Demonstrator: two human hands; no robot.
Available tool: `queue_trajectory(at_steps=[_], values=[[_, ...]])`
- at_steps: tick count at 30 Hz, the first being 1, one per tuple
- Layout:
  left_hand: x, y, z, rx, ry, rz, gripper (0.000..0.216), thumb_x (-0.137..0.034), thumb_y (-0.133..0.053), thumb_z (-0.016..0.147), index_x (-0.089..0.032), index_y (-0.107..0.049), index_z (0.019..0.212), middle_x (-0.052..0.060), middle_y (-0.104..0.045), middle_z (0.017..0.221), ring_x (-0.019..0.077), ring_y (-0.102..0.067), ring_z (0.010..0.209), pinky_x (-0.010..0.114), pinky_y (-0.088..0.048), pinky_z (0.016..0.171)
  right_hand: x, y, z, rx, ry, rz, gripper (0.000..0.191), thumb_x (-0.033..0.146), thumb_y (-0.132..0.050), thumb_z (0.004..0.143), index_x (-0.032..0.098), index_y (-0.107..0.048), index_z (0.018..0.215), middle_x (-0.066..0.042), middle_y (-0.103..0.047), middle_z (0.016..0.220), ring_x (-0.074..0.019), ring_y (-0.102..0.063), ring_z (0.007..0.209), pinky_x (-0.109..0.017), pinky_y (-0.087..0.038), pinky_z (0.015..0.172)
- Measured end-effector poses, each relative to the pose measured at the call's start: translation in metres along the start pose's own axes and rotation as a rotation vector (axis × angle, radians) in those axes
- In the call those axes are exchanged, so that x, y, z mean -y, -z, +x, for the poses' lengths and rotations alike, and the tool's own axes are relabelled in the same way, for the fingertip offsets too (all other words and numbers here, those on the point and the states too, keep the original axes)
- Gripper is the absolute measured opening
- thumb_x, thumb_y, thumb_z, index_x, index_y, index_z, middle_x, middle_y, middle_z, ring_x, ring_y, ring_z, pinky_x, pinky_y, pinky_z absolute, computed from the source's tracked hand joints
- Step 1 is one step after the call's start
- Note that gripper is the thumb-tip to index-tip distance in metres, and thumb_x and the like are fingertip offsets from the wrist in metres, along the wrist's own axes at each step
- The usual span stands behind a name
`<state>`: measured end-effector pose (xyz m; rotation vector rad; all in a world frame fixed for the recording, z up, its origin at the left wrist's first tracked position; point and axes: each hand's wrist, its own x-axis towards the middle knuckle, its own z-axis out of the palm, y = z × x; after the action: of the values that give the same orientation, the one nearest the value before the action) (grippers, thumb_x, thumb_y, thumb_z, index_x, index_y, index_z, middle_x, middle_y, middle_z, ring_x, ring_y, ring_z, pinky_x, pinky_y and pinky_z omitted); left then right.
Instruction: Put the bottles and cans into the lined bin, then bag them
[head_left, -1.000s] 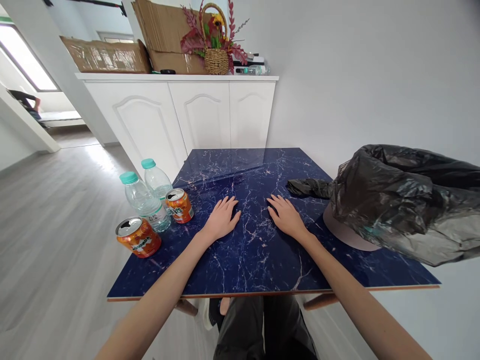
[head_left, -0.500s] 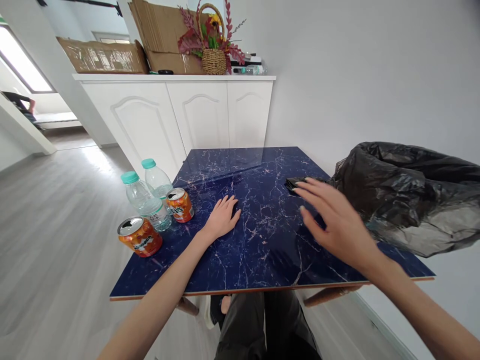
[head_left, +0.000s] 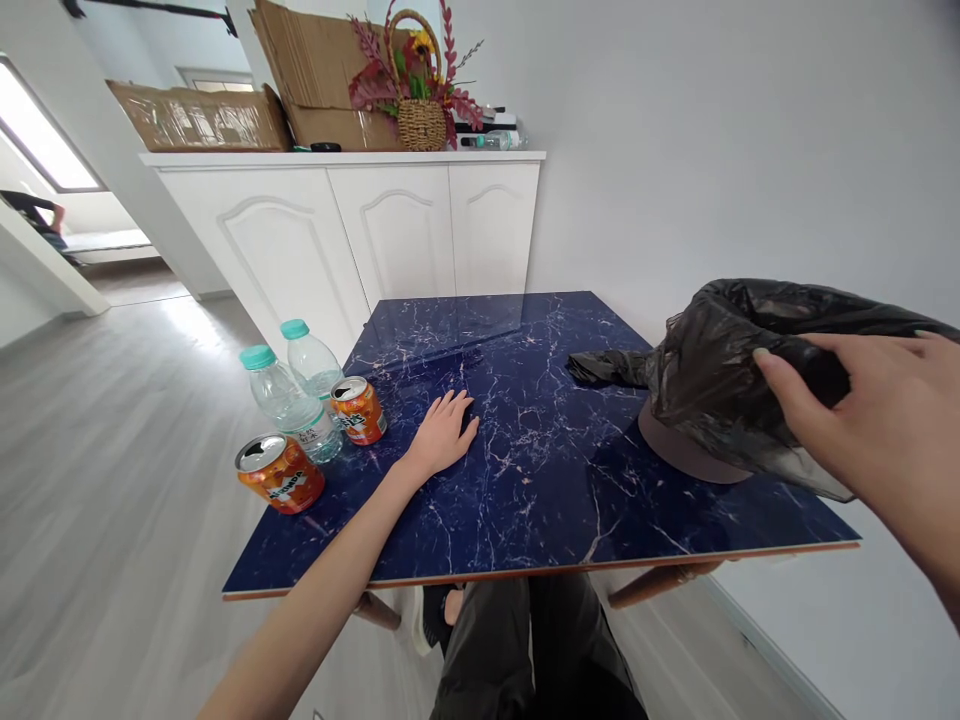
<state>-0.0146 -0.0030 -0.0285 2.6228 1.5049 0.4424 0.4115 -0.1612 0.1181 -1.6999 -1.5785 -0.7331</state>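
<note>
My left hand [head_left: 444, 432] lies flat on the dark blue marbled table [head_left: 517, 500], palm down with fingers stretched out, holding nothing. To its left stand two open orange soda cans, the nearer can [head_left: 283, 478] and the farther can [head_left: 360, 412]. Beside them are two clear plastic bottles with teal caps, the front bottle [head_left: 289, 400] and the rear bottle [head_left: 315, 362]. At the right, my right hand [head_left: 877, 400] grips the upper part of a black plastic bag [head_left: 712, 350], its fingertips partly hidden. Beneath the bag shows the greyish rounded side of a container [head_left: 686, 445].
A twisted end of the bag trails over the table's right side. Behind stands a white cabinet [head_left: 405, 230] bearing cardboard boxes [head_left: 199, 118], a flower basket [head_left: 421, 125] and a lying bottle [head_left: 499, 140]. A white wall [head_left: 675, 150] borders the right. A person's arm shows far left.
My right hand has moved right, from above the table onto the bag. The bag's lower front has lifted, uncovering the container's side. My left hand, cans and bottles have stayed put.
</note>
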Motion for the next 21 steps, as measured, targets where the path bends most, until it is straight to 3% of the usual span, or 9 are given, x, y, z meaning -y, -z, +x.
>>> queue_trajectory(at_steps=[8,12,21], values=[[0.0,0.0,-0.001,0.001,0.004,0.001,0.057,-0.049,-0.034,0.111,-0.016,-0.049,0.156,0.013,-0.044,0.172,0.0332,-0.029,0.165,0.052,-0.024,0.137,0.037,0.003,0.0,-0.068,0.049,0.119,0.054,0.072,-0.047,0.103,0.024,-0.072,0.097,-0.017,-0.074,0.094,-0.0473,-0.069,0.116,-0.074,-0.047,0.109],[0.0,-0.001,0.0,0.0,0.0,0.004,0.058,-0.05,-0.033,0.111,-0.016,-0.049,0.156,0.013,-0.044,0.172,0.0335,-0.03,0.165,0.052,-0.025,0.136,0.067,0.006,-0.004,-0.006,0.079,0.249,0.037,0.061,-0.056,0.102,0.027,-0.071,0.099,-0.014,-0.075,0.101,-0.0432,-0.064,0.124,-0.065,-0.047,0.108],[0.006,-0.007,0.002,-0.024,-0.042,0.0,0.057,-0.047,-0.036,0.11,-0.016,-0.049,0.156,0.015,-0.045,0.171,0.0344,-0.032,0.164,0.056,-0.027,0.135,0.141,-0.001,0.011,0.075,0.277,0.517,0.012,0.037,-0.065,0.102,0.026,-0.065,0.096,-0.007,-0.074,0.098,-0.0317,-0.067,0.108,-0.053,-0.048,0.103]])
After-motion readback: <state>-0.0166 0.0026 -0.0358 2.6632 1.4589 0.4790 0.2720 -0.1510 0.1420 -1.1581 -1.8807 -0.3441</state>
